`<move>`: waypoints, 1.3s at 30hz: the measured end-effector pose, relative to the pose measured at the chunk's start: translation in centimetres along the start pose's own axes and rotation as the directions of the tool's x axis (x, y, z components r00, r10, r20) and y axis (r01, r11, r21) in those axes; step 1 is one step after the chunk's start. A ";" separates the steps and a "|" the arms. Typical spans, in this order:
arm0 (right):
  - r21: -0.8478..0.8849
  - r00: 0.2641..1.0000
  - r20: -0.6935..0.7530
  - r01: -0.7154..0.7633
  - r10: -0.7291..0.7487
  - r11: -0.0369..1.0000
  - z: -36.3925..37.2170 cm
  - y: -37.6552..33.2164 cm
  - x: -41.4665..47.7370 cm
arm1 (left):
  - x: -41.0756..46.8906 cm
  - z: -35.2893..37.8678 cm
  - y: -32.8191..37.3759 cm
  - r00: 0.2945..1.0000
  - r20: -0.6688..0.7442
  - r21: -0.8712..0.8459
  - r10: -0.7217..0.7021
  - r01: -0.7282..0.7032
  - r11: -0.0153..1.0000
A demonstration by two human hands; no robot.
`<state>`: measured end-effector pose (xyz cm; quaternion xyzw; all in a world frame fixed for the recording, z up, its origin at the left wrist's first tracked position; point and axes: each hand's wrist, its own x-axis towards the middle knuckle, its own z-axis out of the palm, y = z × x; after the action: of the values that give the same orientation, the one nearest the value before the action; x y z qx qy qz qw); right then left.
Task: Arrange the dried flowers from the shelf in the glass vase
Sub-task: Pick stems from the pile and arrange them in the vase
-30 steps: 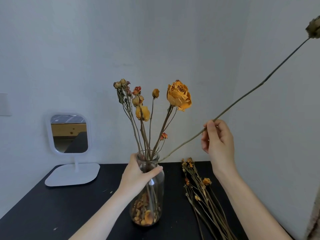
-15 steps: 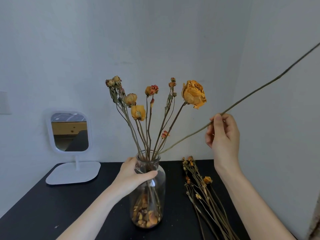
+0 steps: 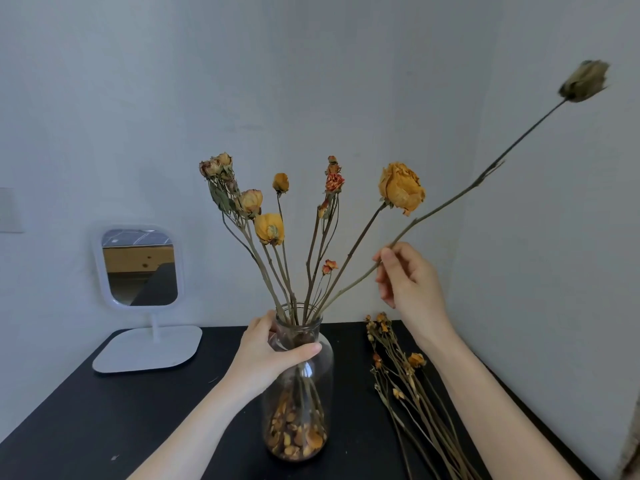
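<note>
At the shelf's rear-left corner stands a mirror; centrally, the left hand grips the glass vase, while the right hand pinches a long stem entering its neck, above loose dried flowers.

Your clear glass vase holds amber-brown petal flakes at its bottom, with a big ochre-yellow rose at its 1 o'clock and a smaller orange-red bloom at 12. At its 10 o'clock, a plain white-framed mirror stands on the matte black table; the grey-olive bud sits at 2 o'clock.
</note>
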<state>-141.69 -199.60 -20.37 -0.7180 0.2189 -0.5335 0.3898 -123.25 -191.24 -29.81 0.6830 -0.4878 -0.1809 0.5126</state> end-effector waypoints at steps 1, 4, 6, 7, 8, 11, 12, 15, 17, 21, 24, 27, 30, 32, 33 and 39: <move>-0.021 0.999 0.032 -0.010 0.010 1.000 0.1 0.1 0.0 | -0.1 0.0 0.0 1.000 0.008 -0.022 -0.001 0.001 1.000; -0.048 0.996 0.089 -0.025 0.029 0.999 0.4 0.3 0.0 | -0.2 0.0 0.4 1.000 0.021 -0.072 -0.002 0.004 0.997; -0.084 0.992 0.119 -0.031 0.041 0.996 0.6 0.5 0.0 | -0.3 0.0 0.5 1.000 0.024 -0.090 -0.007 0.009 0.996; -0.110 0.989 0.142 -0.035 0.051 0.993 0.7 0.6 0.0 | -0.3 0.1 0.6 1.000 0.027 -0.098 -0.006 0.009 0.995; -0.136 0.983 0.171 -0.037 0.060 0.990 0.9 0.8 -0.1 | -0.3 0.1 0.6 1.000 0.030 -0.108 -0.002 0.005 0.994; -0.200 0.963 0.252 -0.044 0.095 0.979 1.6 1.2 -0.4 | -0.4 0.2 0.8 0.999 0.032 -0.132 0.009 -0.005 0.991; -0.219 0.956 0.272 -0.046 0.106 0.975 1.8 1.4 -0.5 | -0.5 0.2 0.9 0.999 0.030 -0.137 0.013 -0.009 0.990; -0.279 0.931 0.339 -0.038 0.135 0.960 2.3 1.6 -0.6 | -0.6 0.3 1.0 1.000 0.020 -0.145 0.023 -0.020 0.989; -0.284 0.909 0.387 -0.043 0.155 0.958 2.4 1.3 -0.5 | -0.7 0.3 1.1 0.999 0.015 -0.145 0.028 -0.026 0.989; -0.127 0.931 0.346 -0.072 0.113 0.989 1.5 0.3 0.1 | -0.7 0.3 1.1 1.000 0.007 -0.140 0.022 -0.021 0.990; 0.014 0.966 0.254 -0.058 0.052 0.998 0.6 -0.4 0.6 | -0.7 0.3 1.0 1.000 0.006 -0.129 0.021 -0.021 0.991; 0.110 0.986 0.166 -0.051 0.032 0.993 0.3 -0.6 0.8 | -0.6 0.3 1.0 1.000 0.006 -0.123 0.019 -0.018 0.992; 0.141 0.992 0.114 -0.063 0.047 0.988 0.5 -0.3 0.8 | -0.6 0.4 1.1 1.000 0.002 -0.104 0.023 -0.023 0.994; 0.097 0.989 0.136 -0.071 0.058 0.993 0.8 0.1 0.8 | -0.7 0.3 1.1 1.000 -0.001 -0.109 0.030 -0.030 0.994; 0.070 0.983 0.170 -0.082 0.069 0.994 1.1 0.2 0.8 | -0.8 0.3 1.2 0.999 -0.003 -0.114 0.033 -0.033 0.993; 0.063 0.929 0.342 -0.170 0.139 0.983 2.4 0.6 1.3 | -1.2 0.2 1.3 0.999 -0.003 -0.145 0.051 -0.051 0.988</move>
<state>-138.90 -200.12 -20.41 -0.7604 0.1805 -0.3802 0.4946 -124.59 -190.35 -29.04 0.6310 -0.4908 -0.2030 0.5655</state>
